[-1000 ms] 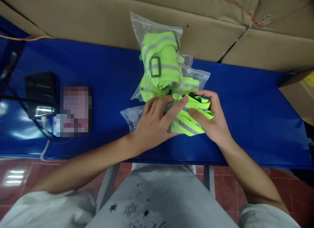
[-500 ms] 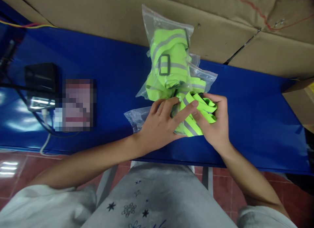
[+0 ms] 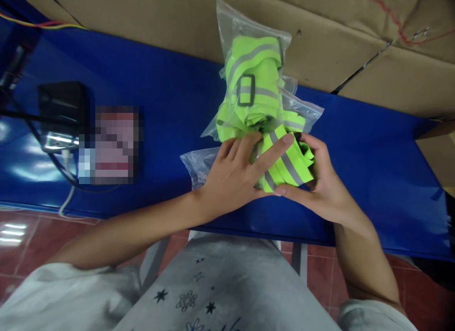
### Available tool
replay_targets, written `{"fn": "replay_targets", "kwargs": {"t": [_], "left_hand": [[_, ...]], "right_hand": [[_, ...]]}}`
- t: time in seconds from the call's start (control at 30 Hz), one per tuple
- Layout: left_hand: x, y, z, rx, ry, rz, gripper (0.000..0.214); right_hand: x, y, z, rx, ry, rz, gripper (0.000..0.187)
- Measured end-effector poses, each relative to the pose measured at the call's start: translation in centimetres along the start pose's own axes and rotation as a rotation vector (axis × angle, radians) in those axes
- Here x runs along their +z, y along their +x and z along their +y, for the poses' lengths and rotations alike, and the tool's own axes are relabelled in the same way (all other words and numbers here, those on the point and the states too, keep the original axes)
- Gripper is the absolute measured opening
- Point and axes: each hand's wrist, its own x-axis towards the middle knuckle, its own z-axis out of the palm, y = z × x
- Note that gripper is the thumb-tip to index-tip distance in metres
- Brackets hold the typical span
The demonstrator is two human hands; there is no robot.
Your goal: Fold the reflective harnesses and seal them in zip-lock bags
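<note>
A folded neon-green reflective vest point(image 3: 289, 164) with grey stripes lies near the front of the blue table point(image 3: 159, 98). My left hand point(image 3: 236, 177) rests on its left side, forefinger stretched over the top, and also lies over a clear plastic bag point(image 3: 199, 164). My right hand point(image 3: 322, 184) cups the vest from the right, thumb under its front edge. Both hands grip the bundle. Just behind stand two bagged green vests point(image 3: 254, 84), stacked and leaning against the cardboard.
Large cardboard boxes point(image 3: 177, 18) line the back of the table. At the left sit a black device point(image 3: 60, 108) with cables and a blurred-out card point(image 3: 113, 143). Another carton point(image 3: 441, 151) stands at the right edge. Red floor tiles show below.
The view has shifted slightly. My right hand has turned so its thumb now sits under the vest's front edge, and the folded vest is squeezed tighter between both hands.
</note>
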Motion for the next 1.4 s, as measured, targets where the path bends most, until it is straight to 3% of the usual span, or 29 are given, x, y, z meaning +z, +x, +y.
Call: {"fn": "replay_targets", "kwargs": {"t": [0.1, 0.33, 0.47, 0.67, 0.73, 0.93, 1.1, 1.23, 1.4], "left_hand": [[-0.2, 0.0, -0.3, 0.019, -0.012, -0.027, 0.102], [-0.4, 0.0, -0.6, -0.009, 0.068, -0.091, 0.109], [-0.6, 0.0, -0.4, 0.002, 0.069, -0.14, 0.111], [-0.7, 0.0, -0.2, 0.019, 0.074, -0.188, 0.113], [-0.6, -0.1, -0.2, 0.013, 0.061, -0.189, 0.11], [-0.6, 0.0, -0.5, -0.018, -0.134, -0.161, 0.096], [-0.4, -0.3, -0.3, 0.075, -0.228, -0.121, 0.091], [-0.5, -0.4, -0.4, 0.097, -0.205, -0.135, 0.074], [-1.0, -0.2, -0.8, 0.116, -0.236, -0.117, 0.064]], "right_hand": [[-0.7, 0.0, 0.3, -0.017, -0.037, 0.047, 0.087], [1.5, 0.6, 0.1, 0.028, -0.04, 0.336, 0.057], [1.9, 0.7, 0.3, 0.046, -0.029, 0.368, 0.053], [2.9, 0.8, 0.6, 0.016, -0.082, 0.381, 0.063], [3.0, 0.8, 0.3, 0.008, -0.07, 0.357, 0.071], [0.4, 0.4, -0.3, -0.025, -0.142, 0.02, 0.084], [-1.2, 0.3, 0.2, -0.282, -0.235, -0.025, 0.111], [-0.9, 0.5, 0.1, -0.37, -0.33, -0.076, 0.08], [0.7, 0.1, -0.3, -0.418, -0.399, 0.115, 0.053]]}}
